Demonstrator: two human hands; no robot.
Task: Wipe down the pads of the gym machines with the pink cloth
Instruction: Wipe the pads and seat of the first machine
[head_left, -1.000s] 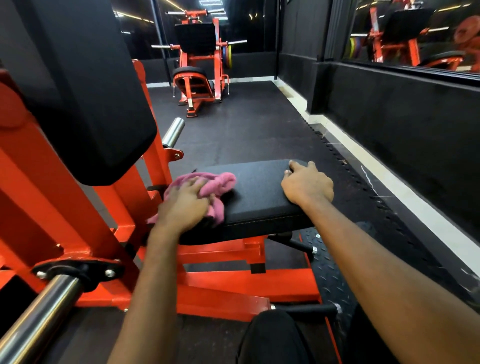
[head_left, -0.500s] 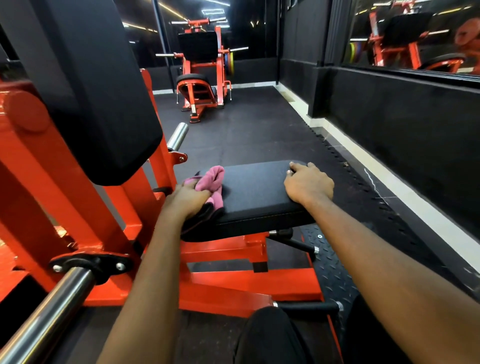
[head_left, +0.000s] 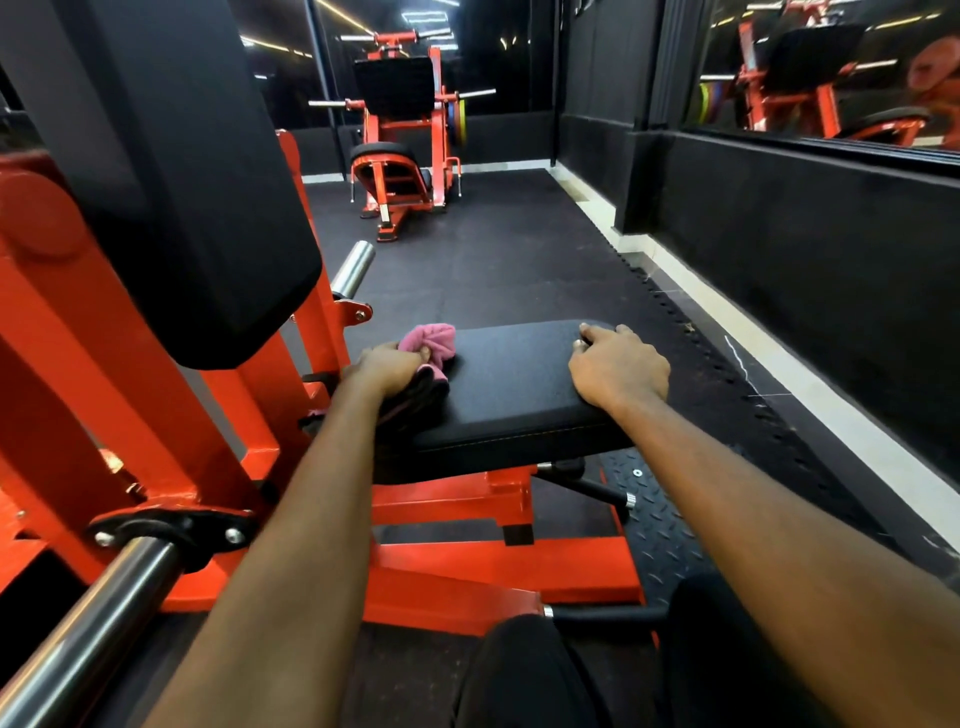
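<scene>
Pink cloth (head_left: 428, 340) sits bunched up on the black seat pad (head_left: 509, 405), at the pad's far left corner. The left hand (head_left: 387, 366) has it in a tight grip, with fingers curled round the bunch. A bit of the cloth hangs down in shadow under that hand, at the pad's left edge.

The right hand (head_left: 618, 369) lies palm down on the pad's far right corner. Its grip is on the pad itself (the fingers bend over the right edge).

The pad is flat and sits on an orange frame (head_left: 493, 566). Left of the pad stands a big black back pad (head_left: 208, 208), tilted. Lower down on that same side, a shiny silver bar (head_left: 93, 623) sticks out toward the camera.

Far behind the pad, across the dark floor (head_left: 493, 260), stands another orange machine (head_left: 400, 150). Right of the pad runs a black wall (head_left: 805, 249), with a mirror (head_left: 831, 67) up high.
</scene>
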